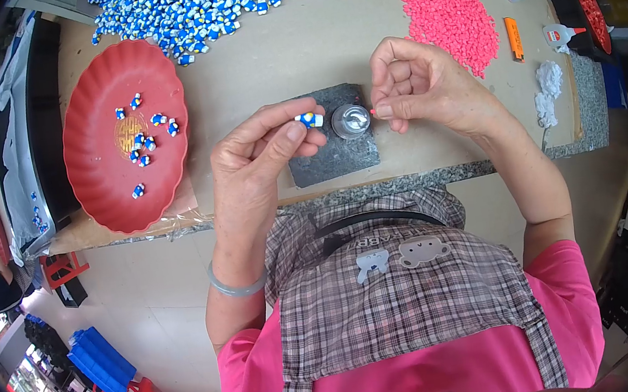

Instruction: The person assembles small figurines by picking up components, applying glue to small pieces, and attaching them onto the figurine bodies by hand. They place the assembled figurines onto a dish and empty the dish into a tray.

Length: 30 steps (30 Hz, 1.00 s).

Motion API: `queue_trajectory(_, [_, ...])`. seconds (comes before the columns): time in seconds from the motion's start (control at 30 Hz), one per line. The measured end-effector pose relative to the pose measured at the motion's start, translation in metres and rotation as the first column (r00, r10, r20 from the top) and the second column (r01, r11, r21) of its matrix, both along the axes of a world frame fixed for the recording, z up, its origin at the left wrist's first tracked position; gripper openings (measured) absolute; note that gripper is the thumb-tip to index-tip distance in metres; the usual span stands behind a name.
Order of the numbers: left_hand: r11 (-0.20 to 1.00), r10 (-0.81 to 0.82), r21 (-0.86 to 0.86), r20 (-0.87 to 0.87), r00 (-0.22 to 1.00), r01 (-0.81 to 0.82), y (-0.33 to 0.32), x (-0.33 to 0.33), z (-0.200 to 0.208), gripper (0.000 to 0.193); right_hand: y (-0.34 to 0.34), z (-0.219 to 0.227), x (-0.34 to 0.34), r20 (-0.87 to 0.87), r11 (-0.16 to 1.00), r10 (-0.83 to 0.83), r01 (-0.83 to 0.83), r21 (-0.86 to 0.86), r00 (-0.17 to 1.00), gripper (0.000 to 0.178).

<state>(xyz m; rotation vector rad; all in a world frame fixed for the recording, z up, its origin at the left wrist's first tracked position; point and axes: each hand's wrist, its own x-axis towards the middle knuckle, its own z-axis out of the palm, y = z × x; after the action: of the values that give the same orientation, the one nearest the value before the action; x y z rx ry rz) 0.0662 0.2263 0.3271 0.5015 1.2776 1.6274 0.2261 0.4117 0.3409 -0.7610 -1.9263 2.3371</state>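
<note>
Between the thumb and fingers of my left hand (263,141) is a small blue-and-white figurine (310,120) with a bit of yellow on it. My right hand (427,90) pinches a tiny pink piece (373,111) at its fingertips, apart from the figurine. Between the two hands stands a small clear round container (352,121) with something silvery inside. It rests on a dark, worn square slab (333,163) near the table's front edge. My right fingertips are close beside the container's rim.
A red scalloped tray (94,185) at the left holds several similar figurines. At the back lie a large heap of blue-and-white figurines (225,1) and a pile of pink pieces (449,15). To the right are an orange box (514,39), glue bottles (558,34) and crumpled white tissue (546,90).
</note>
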Motion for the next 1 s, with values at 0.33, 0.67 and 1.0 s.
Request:
queue_trajectory(0.33, [0.999,-0.037,-0.006,-0.103,0.994,0.036,-0.008,-0.004,-0.007,0.025,0.005,0.001,-0.006,0.091,0.985,0.112,-0.123,0.119,0.990,0.021])
queue_trajectory(0.67, [0.999,-0.026,0.032,-0.069,0.997,0.028,-0.008,0.000,-0.006,0.020,0.002,0.011,-0.011,0.175,0.966,0.133,-0.167,0.197,0.976,0.021])
queue_trajectory(1.0, [0.997,-0.065,0.030,-0.045,0.997,0.067,-0.003,0.012,-0.001,0.021,-0.001,0.020,-0.011,0.159,0.955,0.166,-0.199,0.221,0.973,0.024])
